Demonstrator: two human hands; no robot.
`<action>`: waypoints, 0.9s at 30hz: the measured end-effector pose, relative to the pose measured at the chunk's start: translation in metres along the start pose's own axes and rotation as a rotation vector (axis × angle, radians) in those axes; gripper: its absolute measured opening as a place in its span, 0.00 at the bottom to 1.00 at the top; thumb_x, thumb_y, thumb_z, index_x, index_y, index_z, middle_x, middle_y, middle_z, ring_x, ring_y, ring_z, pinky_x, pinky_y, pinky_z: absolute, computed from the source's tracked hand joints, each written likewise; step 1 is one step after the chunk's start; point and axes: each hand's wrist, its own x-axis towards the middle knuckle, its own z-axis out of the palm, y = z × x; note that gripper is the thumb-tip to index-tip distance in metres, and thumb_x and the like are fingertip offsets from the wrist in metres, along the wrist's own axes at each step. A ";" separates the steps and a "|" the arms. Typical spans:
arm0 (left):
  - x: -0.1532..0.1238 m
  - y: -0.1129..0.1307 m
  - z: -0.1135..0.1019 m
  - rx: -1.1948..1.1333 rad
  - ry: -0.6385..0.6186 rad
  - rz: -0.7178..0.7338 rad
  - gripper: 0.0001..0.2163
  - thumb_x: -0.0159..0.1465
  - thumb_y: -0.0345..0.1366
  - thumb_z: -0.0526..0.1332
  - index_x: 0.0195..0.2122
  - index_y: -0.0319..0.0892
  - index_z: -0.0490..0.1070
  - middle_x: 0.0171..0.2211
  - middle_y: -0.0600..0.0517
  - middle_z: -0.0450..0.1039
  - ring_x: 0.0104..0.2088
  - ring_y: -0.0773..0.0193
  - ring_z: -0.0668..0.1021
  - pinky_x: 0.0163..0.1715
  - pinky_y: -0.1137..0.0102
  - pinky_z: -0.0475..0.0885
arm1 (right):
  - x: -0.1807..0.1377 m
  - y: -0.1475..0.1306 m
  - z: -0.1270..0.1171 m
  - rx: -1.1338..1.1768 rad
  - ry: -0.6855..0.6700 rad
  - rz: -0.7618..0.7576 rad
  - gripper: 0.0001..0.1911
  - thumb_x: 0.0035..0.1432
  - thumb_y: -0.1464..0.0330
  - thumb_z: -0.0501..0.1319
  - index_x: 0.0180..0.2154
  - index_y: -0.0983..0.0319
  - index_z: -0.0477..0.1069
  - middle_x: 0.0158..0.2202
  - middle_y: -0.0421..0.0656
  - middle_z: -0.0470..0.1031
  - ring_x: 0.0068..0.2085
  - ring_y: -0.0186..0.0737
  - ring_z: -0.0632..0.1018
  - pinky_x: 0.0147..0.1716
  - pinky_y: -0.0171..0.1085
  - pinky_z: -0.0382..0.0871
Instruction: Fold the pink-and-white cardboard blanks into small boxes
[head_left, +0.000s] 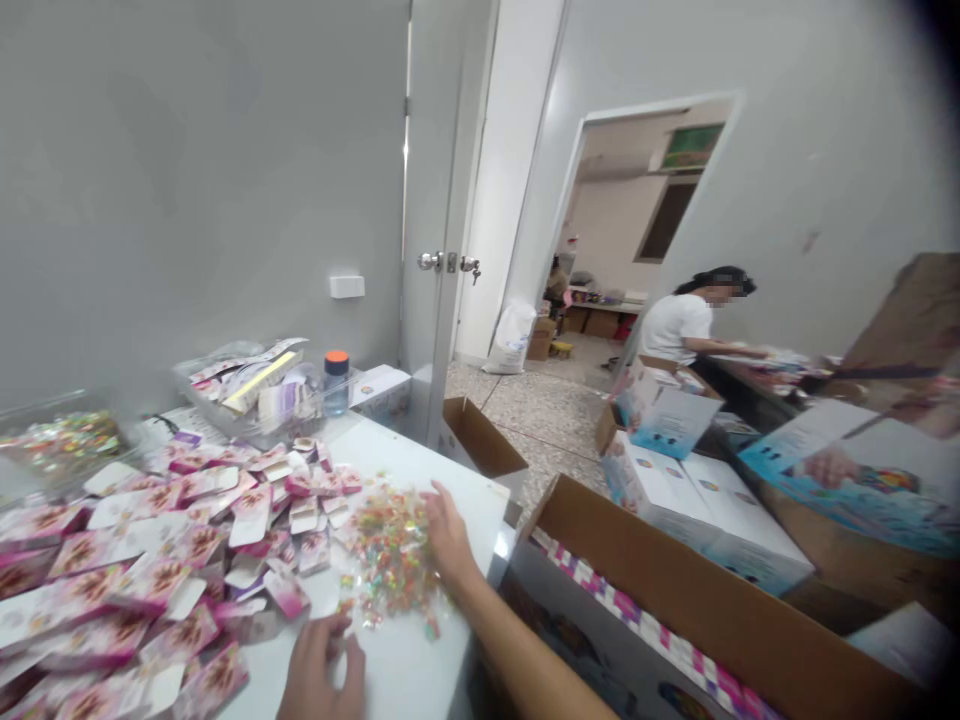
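My right hand [448,532] rests on the right edge of a heap of small colourful beads in clear wrapping [390,555] on the white table [420,665]; its fingers curl down into the heap. At the bottom of the view my left hand [319,668] is closed in a pinch beside a small white piece, which is blurred. Left of both hands spreads a big pile of pink and white printed cards [150,570].
A clear tray of cards [247,395] and an orange-capped bottle [337,382] stand at the back. Open cardboard boxes [675,590] hold packed goods on the right, with white printed cartons [697,490] behind. A person in a white shirt [686,325] works farther off by an open doorway.
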 end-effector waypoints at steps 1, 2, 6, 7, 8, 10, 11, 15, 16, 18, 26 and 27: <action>-0.002 0.002 0.000 0.024 0.016 0.000 0.12 0.57 0.44 0.55 0.37 0.44 0.70 0.39 0.48 0.73 0.38 0.56 0.77 0.40 0.63 0.73 | 0.001 0.002 -0.002 0.004 0.044 0.021 0.29 0.62 0.48 0.49 0.54 0.59 0.66 0.51 0.48 0.72 0.54 0.48 0.70 0.57 0.49 0.59; -0.003 0.004 0.001 0.044 0.031 0.003 0.13 0.58 0.44 0.54 0.39 0.45 0.71 0.42 0.47 0.73 0.41 0.55 0.77 0.42 0.62 0.73 | 0.003 0.004 -0.004 0.007 0.084 0.041 0.28 0.64 0.48 0.47 0.50 0.60 0.70 0.50 0.48 0.73 0.53 0.48 0.70 0.56 0.50 0.59; -0.011 0.013 0.004 0.094 -0.008 0.057 0.14 0.60 0.40 0.54 0.45 0.48 0.72 0.50 0.49 0.72 0.53 0.53 0.72 0.50 0.58 0.70 | 0.005 0.011 -0.008 0.027 0.178 0.095 0.24 0.65 0.51 0.49 0.42 0.63 0.71 0.45 0.46 0.74 0.47 0.43 0.74 0.50 0.48 0.66; -0.013 0.015 0.004 0.103 -0.016 0.071 0.14 0.61 0.39 0.53 0.45 0.49 0.72 0.50 0.50 0.73 0.54 0.53 0.71 0.50 0.58 0.70 | 0.005 0.012 -0.007 0.032 0.185 0.100 0.22 0.65 0.52 0.50 0.42 0.63 0.71 0.44 0.46 0.74 0.46 0.42 0.75 0.48 0.47 0.67; -0.014 0.017 0.003 0.107 -0.017 0.082 0.13 0.62 0.38 0.53 0.45 0.50 0.73 0.50 0.51 0.73 0.54 0.54 0.71 0.50 0.58 0.70 | 0.005 0.013 -0.006 0.036 0.188 0.104 0.21 0.65 0.53 0.51 0.42 0.63 0.71 0.43 0.45 0.74 0.44 0.41 0.75 0.47 0.46 0.68; -0.015 0.019 0.002 0.109 -0.031 0.094 0.14 0.62 0.36 0.52 0.45 0.51 0.73 0.50 0.52 0.73 0.53 0.56 0.72 0.48 0.59 0.71 | 0.005 0.014 -0.004 0.040 0.182 0.109 0.19 0.66 0.55 0.53 0.41 0.63 0.71 0.43 0.45 0.74 0.44 0.40 0.75 0.46 0.46 0.69; -0.015 0.020 0.000 0.106 -0.042 0.091 0.14 0.62 0.35 0.52 0.46 0.51 0.73 0.50 0.52 0.73 0.53 0.56 0.72 0.48 0.60 0.71 | 0.006 0.014 -0.003 0.040 0.174 0.112 0.18 0.65 0.56 0.53 0.42 0.64 0.71 0.43 0.45 0.74 0.44 0.40 0.75 0.46 0.46 0.70; -0.013 0.016 -0.003 0.055 -0.056 0.040 0.15 0.62 0.33 0.52 0.47 0.47 0.72 0.46 0.49 0.73 0.48 0.57 0.75 0.49 0.61 0.70 | 0.006 0.015 -0.001 0.033 0.133 0.145 0.17 0.65 0.58 0.55 0.44 0.64 0.71 0.44 0.45 0.74 0.42 0.39 0.76 0.43 0.44 0.72; -0.012 0.015 -0.004 0.035 -0.048 0.034 0.14 0.62 0.33 0.53 0.46 0.46 0.72 0.45 0.49 0.73 0.47 0.57 0.75 0.49 0.60 0.69 | 0.006 0.015 -0.001 0.028 0.126 0.152 0.16 0.65 0.58 0.56 0.44 0.64 0.70 0.44 0.45 0.74 0.42 0.39 0.76 0.42 0.43 0.72; -0.012 0.013 -0.004 0.004 -0.042 0.035 0.13 0.61 0.33 0.53 0.44 0.45 0.73 0.43 0.48 0.74 0.46 0.58 0.76 0.49 0.61 0.69 | 0.006 0.016 -0.002 0.014 0.116 0.162 0.16 0.65 0.59 0.56 0.45 0.64 0.70 0.43 0.45 0.74 0.41 0.39 0.77 0.41 0.43 0.73; -0.016 0.019 -0.006 -0.003 -0.030 0.039 0.10 0.61 0.33 0.54 0.40 0.45 0.74 0.39 0.50 0.75 0.43 0.60 0.77 0.48 0.65 0.68 | 0.006 0.010 -0.004 -0.053 0.086 0.120 0.15 0.65 0.59 0.56 0.42 0.64 0.71 0.42 0.44 0.75 0.42 0.39 0.76 0.44 0.44 0.72; -0.016 0.020 -0.006 -0.001 -0.030 0.042 0.10 0.61 0.32 0.54 0.40 0.45 0.74 0.39 0.50 0.75 0.43 0.61 0.77 0.48 0.65 0.68 | 0.006 0.008 -0.004 -0.059 0.083 0.104 0.15 0.65 0.59 0.55 0.42 0.64 0.71 0.42 0.44 0.75 0.42 0.39 0.76 0.44 0.44 0.71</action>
